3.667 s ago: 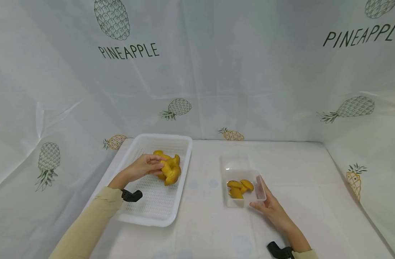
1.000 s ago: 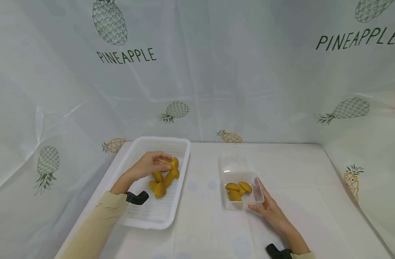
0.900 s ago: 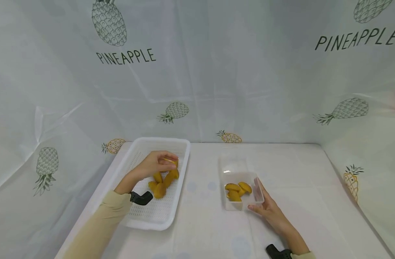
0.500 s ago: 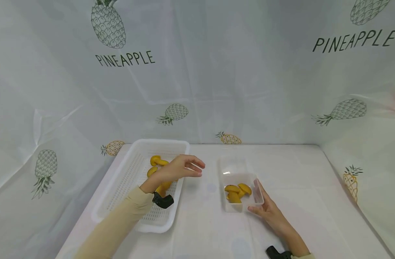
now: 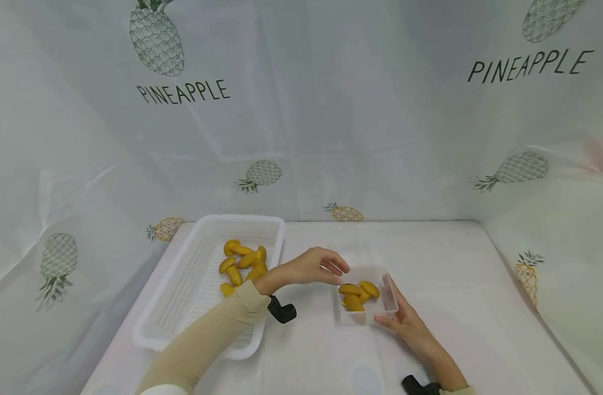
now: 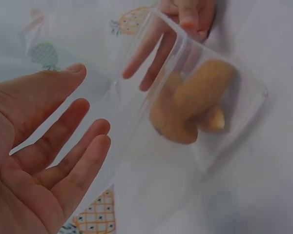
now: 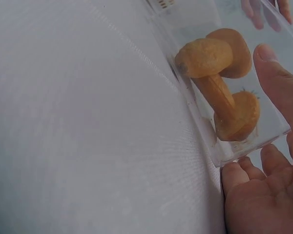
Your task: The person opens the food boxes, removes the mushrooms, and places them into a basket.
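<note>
My left hand, fingers slightly bent and apart, hovers at the left rim of a clear plastic box. Nothing lies between its thumb and fingers in the left wrist view. My right hand grips the box's near right corner, thumb on the near wall and fingers along the right side. Inside the box lie a few yellow-brown mushrooms, seen through the wall as mushrooms in the right wrist view. Several more mushrooms rest in a white perforated basket, some hidden behind my left forearm.
The basket stands at the table's left, its right rim partly under my left sleeve. A white cloth covers the table. A pineapple-print curtain hangs behind it and along both sides.
My left hand has left the basket and moved right to the box, its fingers empty. The piled mushrooms in the basket now lie more spread out. The right hand keeps its hold.
</note>
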`<state>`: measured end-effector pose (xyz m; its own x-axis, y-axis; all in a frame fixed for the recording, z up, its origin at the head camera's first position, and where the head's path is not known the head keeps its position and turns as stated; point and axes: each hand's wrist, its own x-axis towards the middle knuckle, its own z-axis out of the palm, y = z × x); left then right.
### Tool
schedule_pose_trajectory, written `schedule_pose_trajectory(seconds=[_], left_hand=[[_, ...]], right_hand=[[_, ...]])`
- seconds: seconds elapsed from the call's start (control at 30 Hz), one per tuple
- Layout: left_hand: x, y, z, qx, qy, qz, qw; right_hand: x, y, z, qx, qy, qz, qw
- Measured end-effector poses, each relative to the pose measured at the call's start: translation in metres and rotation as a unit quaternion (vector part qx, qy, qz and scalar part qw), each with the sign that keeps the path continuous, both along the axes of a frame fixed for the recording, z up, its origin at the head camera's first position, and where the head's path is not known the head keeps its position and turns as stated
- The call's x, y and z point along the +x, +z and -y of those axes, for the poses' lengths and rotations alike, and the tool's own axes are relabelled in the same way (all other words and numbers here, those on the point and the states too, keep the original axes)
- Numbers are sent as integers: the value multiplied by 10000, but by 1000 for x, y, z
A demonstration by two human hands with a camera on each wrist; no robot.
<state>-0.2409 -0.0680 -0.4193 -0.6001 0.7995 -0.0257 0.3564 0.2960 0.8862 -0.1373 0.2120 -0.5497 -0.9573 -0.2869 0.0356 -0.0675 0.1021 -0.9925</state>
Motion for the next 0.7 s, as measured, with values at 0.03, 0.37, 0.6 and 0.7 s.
schedule_pose_trajectory(seconds=[0.03,0.37,0.6,0.7], left_hand=[[-1,-2,-3,-3,-60,5,10000],[-7,-17,-23,-24,-373,-271,9989],[-10,-20,-32,-249,-525,-456,9973],[-12,-20,-36,-428,-666,-563,9953]], right_hand=[[0,0,0,13,1,3,10000],[-1,0,3,56,-6,132,9999],[0,-1,1,15,-41,125,9999],[0,-1,0,11,-60,120,9999]])
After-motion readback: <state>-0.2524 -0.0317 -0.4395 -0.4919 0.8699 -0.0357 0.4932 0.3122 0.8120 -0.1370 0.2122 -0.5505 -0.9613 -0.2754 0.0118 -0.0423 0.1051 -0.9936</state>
